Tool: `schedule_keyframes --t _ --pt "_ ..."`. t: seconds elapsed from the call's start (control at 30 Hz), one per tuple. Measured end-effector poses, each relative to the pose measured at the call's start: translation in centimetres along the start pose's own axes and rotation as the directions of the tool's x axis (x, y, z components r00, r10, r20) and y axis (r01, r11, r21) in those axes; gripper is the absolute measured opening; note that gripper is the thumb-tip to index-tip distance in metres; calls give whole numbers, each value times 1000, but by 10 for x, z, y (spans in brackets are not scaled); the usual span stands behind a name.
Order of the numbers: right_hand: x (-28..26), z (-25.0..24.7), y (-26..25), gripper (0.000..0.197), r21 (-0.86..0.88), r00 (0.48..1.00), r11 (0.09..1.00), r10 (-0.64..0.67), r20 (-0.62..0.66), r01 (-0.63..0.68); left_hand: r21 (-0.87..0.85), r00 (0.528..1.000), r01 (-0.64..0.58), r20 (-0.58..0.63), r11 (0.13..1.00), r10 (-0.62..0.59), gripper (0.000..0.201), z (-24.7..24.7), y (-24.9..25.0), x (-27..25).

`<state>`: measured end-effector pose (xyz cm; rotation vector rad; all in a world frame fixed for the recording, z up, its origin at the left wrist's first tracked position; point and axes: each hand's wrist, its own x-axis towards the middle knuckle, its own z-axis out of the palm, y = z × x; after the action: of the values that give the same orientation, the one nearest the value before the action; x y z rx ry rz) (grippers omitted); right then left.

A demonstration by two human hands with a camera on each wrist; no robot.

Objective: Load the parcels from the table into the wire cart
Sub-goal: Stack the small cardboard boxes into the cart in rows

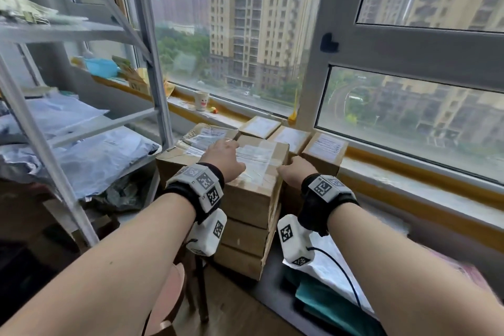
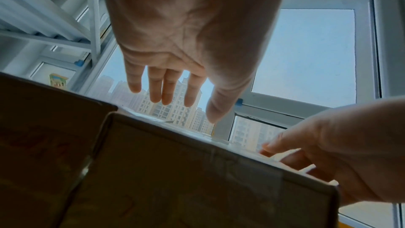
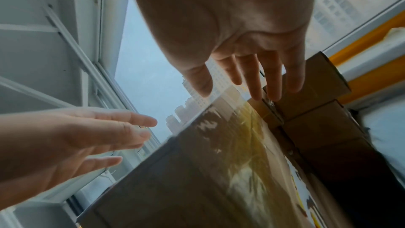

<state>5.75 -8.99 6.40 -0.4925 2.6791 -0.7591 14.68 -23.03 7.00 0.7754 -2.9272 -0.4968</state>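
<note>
Cardboard parcel (image 1: 259, 169), open hands flanking edges

Dark table (image 1: 268, 288) under the window carries a stack of cardboard parcels (image 1: 246, 226), three or four high, at its left edge. More parcels (image 1: 324, 148) crowd behind, next to the window sill. Nearer the camera, a white mailer bag (image 1: 330, 267) lies flat on the table, over something teal (image 1: 321, 305). Window sill (image 1: 409, 180), yellow-edged, holds a paper cup (image 1: 201, 100). Left, a grey metal shelf rack (image 1: 90, 128) carries grey plastic mailer bags (image 1: 90, 161) on its tiers
</note>
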Motion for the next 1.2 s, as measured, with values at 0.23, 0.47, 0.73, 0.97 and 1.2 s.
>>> schedule_keyframes --t 0.23,0.47,0.73,0.97,1.2 --pt "7 13 -2 51 134 991 982 133 19 -135 -58 998 7 62 998 -4 62 3 -13 19" --pt "10 22 -1 56 301 974 927 221 47 -225 -75 996 -14 84 997 20 60 6 -15 26" --pt "6 28 -1 52 534 966 805 204 160 -258 -89 998 -25 57 996 30 59 6 -8 24" --pt "-1 23 -7 53 559 975 799 191 118 -224 -122 998 -56 15 991 58 65 -2 1 18" --pt "-19 8 -3 48 561 981 809 194 21 -173 -216 998 -47 -58 975 36 61 -14 9 12"
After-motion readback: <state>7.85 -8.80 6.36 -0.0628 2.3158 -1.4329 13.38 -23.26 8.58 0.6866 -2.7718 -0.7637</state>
